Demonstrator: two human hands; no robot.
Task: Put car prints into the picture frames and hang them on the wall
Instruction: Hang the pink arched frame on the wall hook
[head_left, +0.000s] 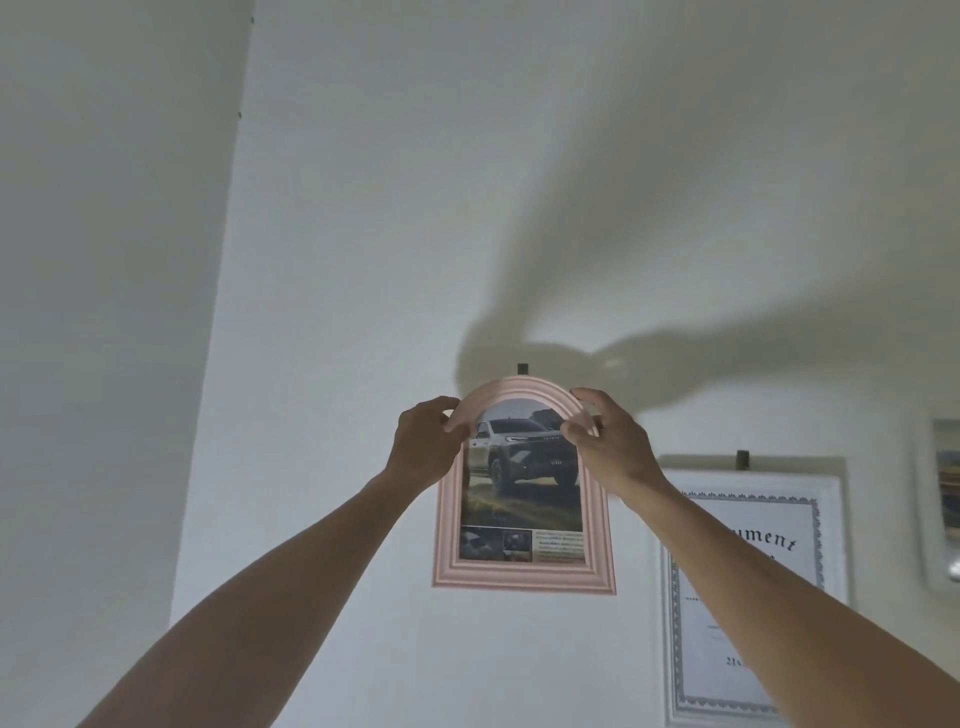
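Two bare hands raised against a pale wall (363, 260), both gripping a pink frame (523, 576) at its arched top. Inside the frame, a car print (522, 483): grey pickup on grassy ground, with a strip of small photos and fine text along the bottom edge, too small to read. Frame flat against the wall, upright, straight-sided below and rounded above, with stepped moulded ridges and a matte, smooth finish; material not certain. Just above the arch, a small dark hook (522, 368) on the wall, touching or nearly touching the frame's top edge; cannot tell whether caught on it.

Left hand (423, 441) on the upper left curve of the frame, fingers curled round the outer edge, thumb pressed on the front moulding. Right hand (605, 441) on the upper right curve, fingers curled over the rim, thumb pinching the front.

Right of the frame and lower, a white-framed certificate (748, 587) with an ornate grey border and black lettering, hung from another dark hook (742, 460). Further right of the frame, at the picture's edge, part of a white frame (940, 509), blurred. Soft broad shadows across the wall above the frame.
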